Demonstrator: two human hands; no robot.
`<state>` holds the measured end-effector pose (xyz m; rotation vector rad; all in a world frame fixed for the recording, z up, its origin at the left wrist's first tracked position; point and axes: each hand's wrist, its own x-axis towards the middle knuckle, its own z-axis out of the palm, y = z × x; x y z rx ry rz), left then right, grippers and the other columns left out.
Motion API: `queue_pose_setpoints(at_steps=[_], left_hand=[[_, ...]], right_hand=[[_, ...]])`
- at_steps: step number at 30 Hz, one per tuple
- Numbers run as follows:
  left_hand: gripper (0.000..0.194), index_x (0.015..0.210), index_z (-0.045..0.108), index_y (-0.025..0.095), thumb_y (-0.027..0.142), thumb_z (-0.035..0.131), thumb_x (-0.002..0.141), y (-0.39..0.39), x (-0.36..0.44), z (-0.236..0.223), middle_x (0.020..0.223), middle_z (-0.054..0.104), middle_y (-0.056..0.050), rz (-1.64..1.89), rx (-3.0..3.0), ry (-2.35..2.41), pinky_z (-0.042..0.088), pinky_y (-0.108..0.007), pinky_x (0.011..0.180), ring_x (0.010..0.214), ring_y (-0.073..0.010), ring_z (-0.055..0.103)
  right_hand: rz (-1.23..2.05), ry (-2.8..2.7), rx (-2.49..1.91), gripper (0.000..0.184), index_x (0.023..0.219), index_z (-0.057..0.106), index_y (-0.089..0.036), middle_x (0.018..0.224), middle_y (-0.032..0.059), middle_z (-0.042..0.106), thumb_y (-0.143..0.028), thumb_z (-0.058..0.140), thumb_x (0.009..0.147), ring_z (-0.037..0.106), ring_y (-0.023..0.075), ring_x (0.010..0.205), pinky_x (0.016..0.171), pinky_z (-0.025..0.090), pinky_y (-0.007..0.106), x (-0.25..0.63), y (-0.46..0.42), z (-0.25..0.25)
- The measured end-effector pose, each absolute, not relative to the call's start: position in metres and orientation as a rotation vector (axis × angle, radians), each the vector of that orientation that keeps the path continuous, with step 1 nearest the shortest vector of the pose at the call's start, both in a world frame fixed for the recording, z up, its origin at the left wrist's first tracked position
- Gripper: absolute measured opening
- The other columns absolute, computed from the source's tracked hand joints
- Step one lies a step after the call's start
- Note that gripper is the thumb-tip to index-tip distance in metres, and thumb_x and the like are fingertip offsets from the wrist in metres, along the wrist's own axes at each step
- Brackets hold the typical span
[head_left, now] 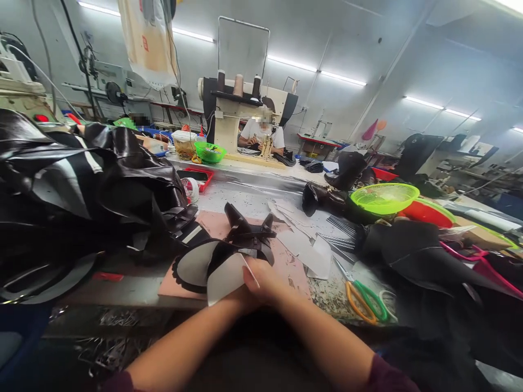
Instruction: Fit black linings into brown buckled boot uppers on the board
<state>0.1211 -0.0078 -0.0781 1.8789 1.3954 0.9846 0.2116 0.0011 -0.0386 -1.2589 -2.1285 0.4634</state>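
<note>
A dark leather boot upper piece (252,239) with straps and a pale lining lies in front of me over a pink board (292,264). My right hand (265,276) is closed on its near end, beside a stiff white flap (229,276). Close against it is my left hand (244,298), its fingers hidden behind the flap and the other hand. To the left of the flap spreads a scalloped black-edged part with a grey inner face (198,264). White card-like pieces (308,250) lie just right of the boot piece.
Dark leather pieces (134,169) are heaped on the left. Scissors with orange and green handles (363,299) lie on the right, near black material (412,256). Finished-looking boots (327,197) and a green basket (384,197) stand behind. Across the bench, a person (261,133) sits at a sewing machine (229,120).
</note>
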Motion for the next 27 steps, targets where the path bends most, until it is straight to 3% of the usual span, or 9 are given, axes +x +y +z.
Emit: queue_pose_setpoints(at_steps=[3,5,8,10,14,18,22,27], left_hand=[[0.068,0.114,0.055,0.009,0.042,0.074,0.058,-0.019,0.111,-0.074,0.118,0.055,-0.016,0.603,2.107,1.335,0.036,-0.048,0.096,0.109,-0.0340,0.049],[0.084,0.122,0.049,0.009,0.037,0.080,0.049,-0.022,0.106,-0.071,0.125,0.050,-0.018,0.491,2.192,1.292,0.030,-0.048,0.101,0.118,-0.0386,0.040],[0.084,0.132,0.037,0.016,0.041,0.073,0.060,-0.023,0.102,-0.067,0.135,0.040,-0.015,0.358,2.352,1.264,0.025,-0.045,0.104,0.124,-0.0339,0.033],[0.081,0.134,0.031,0.018,0.046,0.066,0.067,-0.022,0.102,-0.066,0.136,0.039,-0.015,0.236,2.450,1.293,0.028,-0.045,0.102,0.125,-0.0327,0.034],[0.078,0.136,0.024,0.006,0.048,0.054,0.077,-0.025,0.103,-0.063,0.133,0.040,-0.022,0.098,2.442,1.451,0.037,-0.042,0.096,0.124,-0.0324,0.037],[0.078,0.135,0.025,0.001,0.046,0.054,0.078,-0.030,0.103,-0.064,0.133,0.039,-0.025,0.124,2.426,1.490,0.037,-0.043,0.096,0.124,-0.0342,0.037],[0.080,0.135,0.025,0.003,0.047,0.056,0.076,-0.031,0.102,-0.069,0.136,0.036,-0.023,0.179,2.446,1.464,0.034,-0.044,0.099,0.126,-0.0337,0.033],[0.075,0.135,0.026,0.003,0.047,0.051,0.079,-0.030,0.101,-0.077,0.135,0.037,-0.023,0.247,2.443,1.483,0.035,-0.043,0.098,0.127,-0.0324,0.032]], right_hand=[[0.390,-2.287,-1.420,0.036,0.106,0.060,-0.014,0.089,0.0118,0.068,-0.008,0.049,0.072,0.063,0.0244,0.082,0.077,0.048,0.035,0.223,0.014,-0.038],[0.324,-2.287,-1.571,0.037,0.109,0.057,-0.013,0.098,0.0156,0.065,-0.007,0.045,0.075,0.061,0.0263,0.087,0.079,0.046,0.038,0.241,0.018,-0.040],[0.257,-2.237,-1.749,0.047,0.120,0.049,-0.013,0.111,0.0173,0.060,-0.008,0.048,0.073,0.058,0.0282,0.097,0.081,0.045,0.037,0.260,0.018,-0.045],[0.237,-2.203,-1.808,0.051,0.124,0.046,-0.015,0.115,0.0150,0.058,-0.009,0.048,0.073,0.055,0.0275,0.104,0.085,0.044,0.036,0.265,0.017,-0.048],[0.239,-2.116,-1.919,0.042,0.119,0.052,-0.015,0.108,0.0110,0.063,-0.015,0.045,0.077,0.056,0.0247,0.104,0.086,0.044,0.033,0.269,0.017,-0.049],[0.255,-2.043,-2.025,0.036,0.113,0.056,-0.014,0.097,0.0117,0.066,-0.022,0.047,0.079,0.062,0.0256,0.088,0.072,0.050,0.033,0.271,0.017,-0.049],[0.190,-2.065,-1.964,0.036,0.115,0.055,-0.015,0.108,0.0127,0.063,-0.019,0.041,0.082,0.055,0.0269,0.105,0.087,0.044,0.036,0.269,0.018,-0.053],[0.177,-2.096,-1.871,0.040,0.120,0.051,-0.018,0.109,0.0094,0.063,-0.019,0.045,0.080,0.053,0.0256,0.109,0.091,0.042,0.036,0.274,0.022,-0.059]])
